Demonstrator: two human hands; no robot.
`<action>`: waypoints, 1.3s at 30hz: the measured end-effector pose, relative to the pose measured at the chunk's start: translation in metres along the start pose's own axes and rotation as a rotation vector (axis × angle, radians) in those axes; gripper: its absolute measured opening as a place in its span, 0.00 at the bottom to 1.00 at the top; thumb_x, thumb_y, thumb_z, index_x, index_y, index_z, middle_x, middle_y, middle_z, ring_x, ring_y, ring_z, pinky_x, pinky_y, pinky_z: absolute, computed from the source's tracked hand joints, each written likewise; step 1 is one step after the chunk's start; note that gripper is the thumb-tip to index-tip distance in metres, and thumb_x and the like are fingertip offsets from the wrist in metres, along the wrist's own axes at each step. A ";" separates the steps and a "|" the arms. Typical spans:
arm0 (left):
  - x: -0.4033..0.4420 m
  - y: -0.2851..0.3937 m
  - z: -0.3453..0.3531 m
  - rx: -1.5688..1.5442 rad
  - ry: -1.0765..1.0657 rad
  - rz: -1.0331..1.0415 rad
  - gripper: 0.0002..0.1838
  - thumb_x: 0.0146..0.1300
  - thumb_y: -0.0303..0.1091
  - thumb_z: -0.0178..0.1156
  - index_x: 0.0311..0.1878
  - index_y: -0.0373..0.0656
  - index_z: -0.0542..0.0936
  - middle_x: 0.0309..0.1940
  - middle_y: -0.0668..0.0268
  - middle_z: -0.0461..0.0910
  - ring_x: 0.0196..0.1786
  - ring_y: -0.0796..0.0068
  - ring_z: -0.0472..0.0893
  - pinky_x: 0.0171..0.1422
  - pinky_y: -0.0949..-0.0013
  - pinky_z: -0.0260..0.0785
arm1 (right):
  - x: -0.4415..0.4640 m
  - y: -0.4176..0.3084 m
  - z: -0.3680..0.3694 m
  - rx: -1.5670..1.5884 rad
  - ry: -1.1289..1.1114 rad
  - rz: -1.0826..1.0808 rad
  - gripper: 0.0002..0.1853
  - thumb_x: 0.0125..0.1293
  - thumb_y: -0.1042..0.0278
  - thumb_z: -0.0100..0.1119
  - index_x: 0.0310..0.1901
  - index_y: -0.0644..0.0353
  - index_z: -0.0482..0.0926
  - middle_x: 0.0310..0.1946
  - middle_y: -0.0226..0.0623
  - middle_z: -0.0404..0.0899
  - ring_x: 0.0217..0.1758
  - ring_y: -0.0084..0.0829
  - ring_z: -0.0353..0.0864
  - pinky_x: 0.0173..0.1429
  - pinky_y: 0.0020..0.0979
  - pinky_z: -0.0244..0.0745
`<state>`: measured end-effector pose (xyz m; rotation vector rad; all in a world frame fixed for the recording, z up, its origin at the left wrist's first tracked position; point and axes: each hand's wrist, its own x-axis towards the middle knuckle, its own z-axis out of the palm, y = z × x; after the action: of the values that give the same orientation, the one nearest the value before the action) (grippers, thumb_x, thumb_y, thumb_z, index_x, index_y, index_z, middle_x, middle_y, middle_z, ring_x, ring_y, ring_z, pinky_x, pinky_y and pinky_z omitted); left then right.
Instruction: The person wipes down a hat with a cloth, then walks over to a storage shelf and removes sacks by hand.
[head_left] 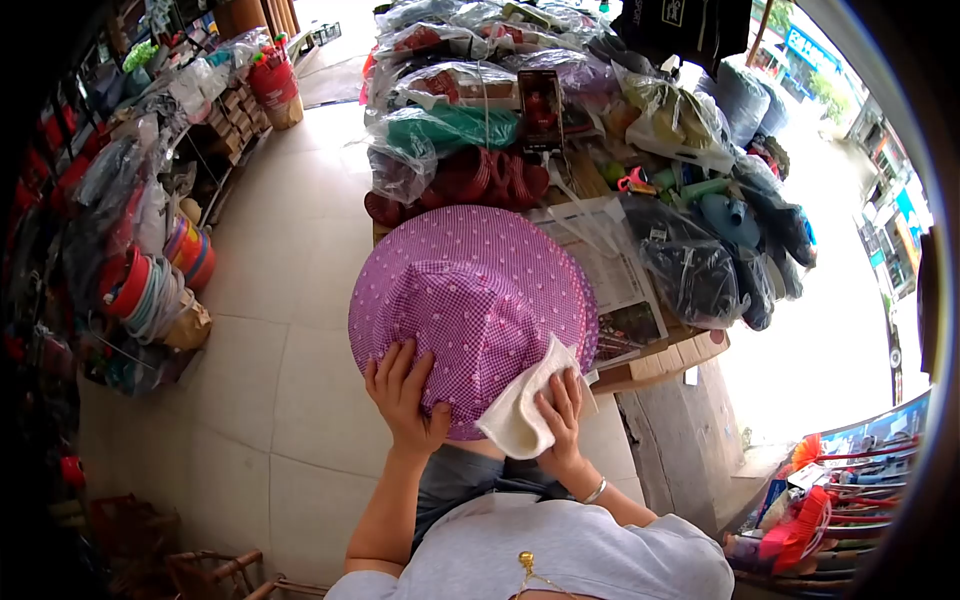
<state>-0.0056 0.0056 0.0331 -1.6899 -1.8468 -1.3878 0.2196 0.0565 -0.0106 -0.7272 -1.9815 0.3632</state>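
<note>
A person in a grey shirt (pixel 530 550) wears a bracelet (pixel 597 490) on the right wrist. The right hand (pixel 563 412) grips a folded white cloth (pixel 522 415), fingers bent over it, with the cloth against the purple hat (pixel 480 320). The left hand (pixel 405 395) lies on the hat's crown, its fingers bent and slightly apart; whether they pinch the fabric, one cannot tell. The hat is in front of the person, above the thighs, crown facing up. Beyond it, a table (pixel 665 362) bears printed paper (pixel 600 250), dark red slippers (pixel 485 178) and, farther back, plastic-wrapped goods (pixel 455 85).
</note>
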 end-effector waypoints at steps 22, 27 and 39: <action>-0.001 -0.001 0.003 -0.036 0.054 -0.011 0.31 0.67 0.60 0.44 0.58 0.45 0.78 0.62 0.56 0.74 0.67 0.53 0.68 0.74 0.46 0.43 | 0.108 0.025 -0.018 -0.096 -0.183 0.098 0.33 0.51 0.80 0.58 0.64 0.58 0.72 0.69 0.43 0.66 0.75 0.45 0.58 0.77 0.48 0.47; 0.000 -0.001 0.004 -0.042 0.074 -0.011 0.31 0.67 0.61 0.44 0.58 0.45 0.78 0.61 0.56 0.75 0.67 0.53 0.68 0.74 0.46 0.44 | 0.111 0.048 -0.010 -0.027 -0.123 0.199 0.30 0.54 0.76 0.60 0.63 0.64 0.71 0.67 0.45 0.68 0.74 0.47 0.60 0.76 0.51 0.48; -0.001 -0.003 0.002 -0.035 0.060 0.011 0.32 0.68 0.61 0.43 0.58 0.45 0.78 0.62 0.56 0.74 0.67 0.53 0.68 0.73 0.46 0.44 | 0.107 0.048 -0.014 -0.049 -0.110 0.140 0.25 0.60 0.77 0.57 0.62 0.62 0.73 0.67 0.48 0.68 0.74 0.49 0.60 0.75 0.47 0.52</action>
<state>-0.0069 0.0075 0.0303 -1.6539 -1.7884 -1.4589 0.2094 0.1601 0.0452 -0.8967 -2.0539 0.4483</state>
